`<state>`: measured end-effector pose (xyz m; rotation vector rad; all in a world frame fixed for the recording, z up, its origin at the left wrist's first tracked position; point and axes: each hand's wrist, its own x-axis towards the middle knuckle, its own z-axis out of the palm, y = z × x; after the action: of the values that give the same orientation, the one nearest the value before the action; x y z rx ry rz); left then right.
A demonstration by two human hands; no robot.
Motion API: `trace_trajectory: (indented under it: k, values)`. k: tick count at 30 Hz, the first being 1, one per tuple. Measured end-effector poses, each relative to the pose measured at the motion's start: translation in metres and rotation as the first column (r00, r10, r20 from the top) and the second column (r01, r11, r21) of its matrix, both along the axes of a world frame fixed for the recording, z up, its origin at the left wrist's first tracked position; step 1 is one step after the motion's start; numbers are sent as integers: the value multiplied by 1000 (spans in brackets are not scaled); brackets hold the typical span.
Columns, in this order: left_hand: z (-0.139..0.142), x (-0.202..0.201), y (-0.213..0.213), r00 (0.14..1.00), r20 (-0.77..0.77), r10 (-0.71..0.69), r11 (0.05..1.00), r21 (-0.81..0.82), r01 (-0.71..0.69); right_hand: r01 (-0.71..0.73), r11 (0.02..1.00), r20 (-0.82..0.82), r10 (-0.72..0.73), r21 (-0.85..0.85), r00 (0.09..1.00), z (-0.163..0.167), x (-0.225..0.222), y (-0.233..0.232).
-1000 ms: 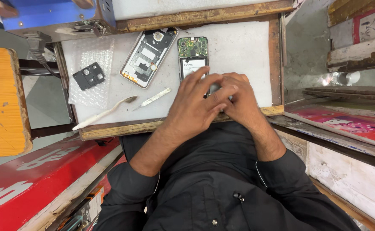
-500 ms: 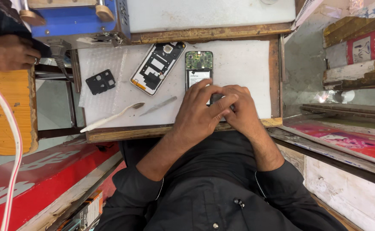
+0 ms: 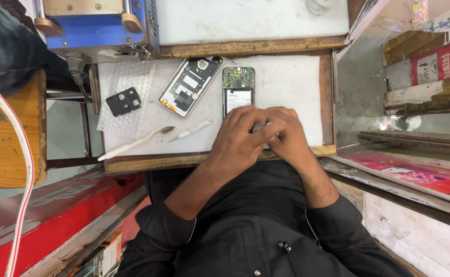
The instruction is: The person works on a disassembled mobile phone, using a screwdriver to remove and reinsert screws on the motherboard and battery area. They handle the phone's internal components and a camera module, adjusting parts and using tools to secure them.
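Two-handed close work at the near edge of the white mat (image 3: 296,82). Pinches a small dark part (image 3: 260,126) with the fingers and thumb of the left hand (image 3: 237,136), closed tight on it. Curls the right hand (image 3: 286,136) in against the same spot from the other side; cannot tell whether closed on the part or only steadying, with the fingertips hidden under the left's. Keeps the part low, just above the mat, right at the bottom end of the opened phone (image 3: 238,90), perhaps touching it; too covered to say.

Looks like a fitting or prying step on that small piece, judging by the tight pinch. Calls next, most likely, for a steady fine grip and little force, with the bare green board and battery of the phone so near the knuckles.

By count, on the mat:
- one opened phone, upright to the view, board at the far end
- one separate phone frame (image 3: 190,86), tilted, just left of it, not touching
- one black cover plate (image 3: 124,101) with round holes, on a sheet of bubble wrap (image 3: 127,72)
- one white toothbrush (image 3: 135,142), lying aslant near the wooden rim (image 3: 184,161)
- one slim pale hand tool (image 3: 190,130), between toothbrush and left hand, untouched

Beyond the mat: one blue machine (image 3: 99,31) at the far left.
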<state>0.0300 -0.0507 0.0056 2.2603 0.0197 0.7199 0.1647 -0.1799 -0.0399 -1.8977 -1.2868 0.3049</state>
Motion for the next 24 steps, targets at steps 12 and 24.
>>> trace_trajectory:
  k: [12,24]
  values:
    - [7,2,1,1000,-1,9,996,91,-8,6,1000,-25,-5,31,1000,2,1,0]
    - [2,-2,-1,996,-63,-66,998,-27,65,-5,1000,5,5,-12,1000,3,0,-1]
